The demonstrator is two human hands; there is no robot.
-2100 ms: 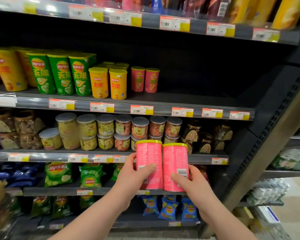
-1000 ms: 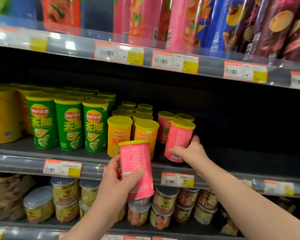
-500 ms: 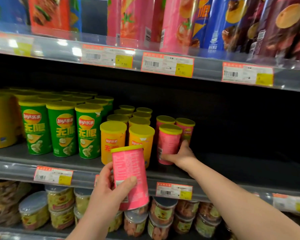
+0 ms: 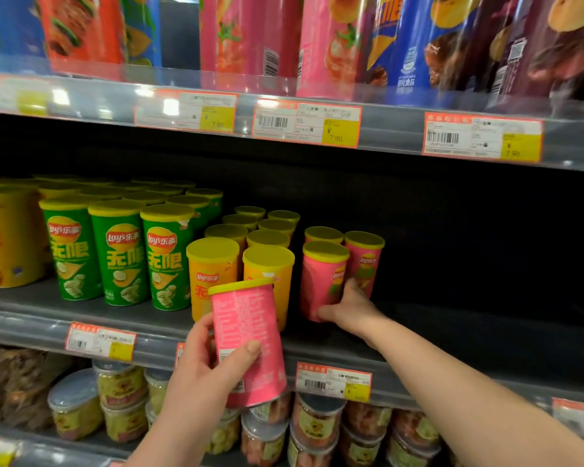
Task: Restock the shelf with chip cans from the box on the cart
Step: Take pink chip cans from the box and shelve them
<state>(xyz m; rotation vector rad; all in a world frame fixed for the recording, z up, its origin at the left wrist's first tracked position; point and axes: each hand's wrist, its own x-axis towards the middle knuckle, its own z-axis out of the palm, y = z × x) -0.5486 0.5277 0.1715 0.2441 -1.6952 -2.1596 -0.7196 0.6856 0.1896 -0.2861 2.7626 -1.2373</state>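
1. My left hand point(image 4: 199, 375) is wrapped round a pink chip can point(image 4: 250, 342). My thumb lies across its printed face and my fingers are on its left side.
2. That can rises above my palm, yellow lid up, leaning slightly left, in front of the shelf point(image 4: 149, 326) edge.
3. My right hand point(image 4: 348, 308) grips the base of a second pink can point(image 4: 322, 281) standing on the shelf, with my fingers curled round its right side.
4. Two more pink cans point(image 4: 364, 257) stand just behind it, and yellow cans point(image 4: 213, 264) stand just beside it on the left.
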